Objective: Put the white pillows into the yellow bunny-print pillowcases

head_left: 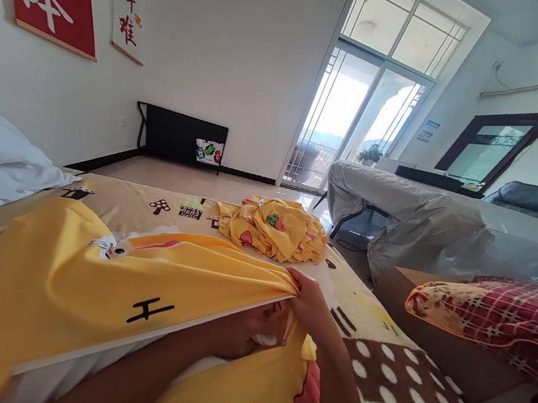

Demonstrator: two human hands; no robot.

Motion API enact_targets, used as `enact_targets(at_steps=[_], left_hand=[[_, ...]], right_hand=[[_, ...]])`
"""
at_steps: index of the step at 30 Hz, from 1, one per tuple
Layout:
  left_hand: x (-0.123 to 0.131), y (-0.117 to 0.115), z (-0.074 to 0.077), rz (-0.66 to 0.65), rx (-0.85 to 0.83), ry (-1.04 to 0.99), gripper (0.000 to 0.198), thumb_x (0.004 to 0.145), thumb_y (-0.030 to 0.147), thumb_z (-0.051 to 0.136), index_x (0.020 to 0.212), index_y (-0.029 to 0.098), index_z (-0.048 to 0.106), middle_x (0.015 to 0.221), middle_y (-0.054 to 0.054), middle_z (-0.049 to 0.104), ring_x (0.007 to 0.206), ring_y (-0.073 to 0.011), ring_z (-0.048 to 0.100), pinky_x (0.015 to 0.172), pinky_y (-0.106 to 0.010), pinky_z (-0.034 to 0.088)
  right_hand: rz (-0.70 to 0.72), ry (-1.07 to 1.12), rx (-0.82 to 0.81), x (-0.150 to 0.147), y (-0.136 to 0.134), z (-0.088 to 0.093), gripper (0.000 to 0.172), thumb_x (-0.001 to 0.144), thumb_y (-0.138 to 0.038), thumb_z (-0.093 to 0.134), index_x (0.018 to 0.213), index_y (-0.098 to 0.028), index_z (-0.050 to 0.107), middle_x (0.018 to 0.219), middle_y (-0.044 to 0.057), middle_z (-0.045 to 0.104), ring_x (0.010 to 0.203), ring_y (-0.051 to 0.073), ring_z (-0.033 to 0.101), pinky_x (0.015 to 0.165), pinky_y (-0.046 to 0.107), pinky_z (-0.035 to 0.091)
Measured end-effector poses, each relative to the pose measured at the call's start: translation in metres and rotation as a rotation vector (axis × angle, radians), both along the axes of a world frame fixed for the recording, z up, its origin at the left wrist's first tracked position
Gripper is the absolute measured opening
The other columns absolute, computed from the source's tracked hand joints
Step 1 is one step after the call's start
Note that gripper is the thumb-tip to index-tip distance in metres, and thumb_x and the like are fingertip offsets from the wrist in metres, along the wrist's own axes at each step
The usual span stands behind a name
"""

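Clasping the yellow cover (218,278), right fingers (294,277) hold its edge above left fingers (266,324), whose grip is unclear.

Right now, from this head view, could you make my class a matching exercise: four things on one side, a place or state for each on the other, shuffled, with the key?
1. Right hand
2. Left hand
3. Crumpled cartoon-print yellow cloth
4. Red plaid cloth

A. Against the picture's right edge
B. Within the opening of the yellow cover
C. Gripping the yellow cover near its edge
D. Heaped on the patterned bedspread

Pairs: 1-C, 2-B, 3-D, 4-A
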State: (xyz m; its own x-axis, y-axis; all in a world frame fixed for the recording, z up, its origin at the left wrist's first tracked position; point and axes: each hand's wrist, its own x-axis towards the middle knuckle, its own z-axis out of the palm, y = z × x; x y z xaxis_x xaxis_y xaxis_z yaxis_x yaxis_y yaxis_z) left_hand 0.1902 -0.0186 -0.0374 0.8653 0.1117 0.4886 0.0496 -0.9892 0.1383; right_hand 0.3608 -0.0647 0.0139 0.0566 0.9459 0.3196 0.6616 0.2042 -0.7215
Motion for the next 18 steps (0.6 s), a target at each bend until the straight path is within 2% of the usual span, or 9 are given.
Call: enact_targets(at_steps=[4, 7, 9, 13, 18], left_hand=[[-0.003, -0.005, 0.002, -0.058, 0.302, -0.060, 0.013, 0.084, 0.022, 0.054, 0.082, 0.016, 0.065, 0.085, -0.006, 0.063, 0.083, -0.0184, 0.057, 0.080, -0.030, 0.046], [-0.004, -0.012, 0.006, -0.108, 0.527, -0.109, 0.019, 0.087, 0.016, 0.048, 0.074, 0.015, 0.062, 0.079, -0.004, 0.062, 0.076, -0.0161, 0.056, 0.078, -0.030, 0.045], [-0.004, -0.016, 0.008, -0.086, 0.567, -0.150, 0.021, 0.089, 0.016, 0.045, 0.077, 0.015, 0.062, 0.083, -0.005, 0.063, 0.081, -0.0167, 0.057, 0.082, -0.031, 0.045], [0.000, -0.020, 0.009, 0.003, 0.623, -0.165, 0.020, 0.090, 0.017, 0.046, 0.095, 0.011, 0.064, 0.102, -0.009, 0.064, 0.106, -0.0224, 0.056, 0.101, -0.035, 0.038], [0.002, -0.019, 0.006, 0.098, 0.664, -0.115, 0.025, 0.091, 0.022, 0.044, 0.100, 0.010, 0.064, 0.104, -0.009, 0.066, 0.110, -0.0241, 0.055, 0.107, -0.038, 0.034]], right_hand=[[0.023, -0.001, -0.044, 0.003, -0.004, 0.002, 0.047, 0.059, -0.013, 0.051, 0.104, -0.015, 0.065, 0.095, 0.006, 0.070, 0.088, 0.022, 0.061, 0.077, 0.029, 0.047], [0.037, 0.015, -0.026, 0.001, -0.007, 0.005, 0.050, 0.060, -0.014, 0.054, 0.109, -0.015, 0.065, 0.102, 0.007, 0.070, 0.093, 0.023, 0.062, 0.081, 0.030, 0.048], [0.051, 0.012, -0.012, -0.003, -0.009, 0.008, 0.050, 0.062, -0.012, 0.052, 0.110, -0.015, 0.065, 0.102, 0.006, 0.070, 0.093, 0.023, 0.062, 0.082, 0.030, 0.047], [0.109, -0.005, -0.028, -0.007, -0.012, 0.011, 0.047, 0.064, -0.011, 0.049, 0.108, -0.016, 0.067, 0.097, 0.004, 0.071, 0.086, 0.021, 0.063, 0.076, 0.027, 0.047], [0.042, -0.071, -0.028, -0.006, -0.012, 0.009, 0.047, 0.063, -0.009, 0.045, 0.103, -0.017, 0.069, 0.093, 0.003, 0.072, 0.084, 0.020, 0.063, 0.074, 0.026, 0.047]])
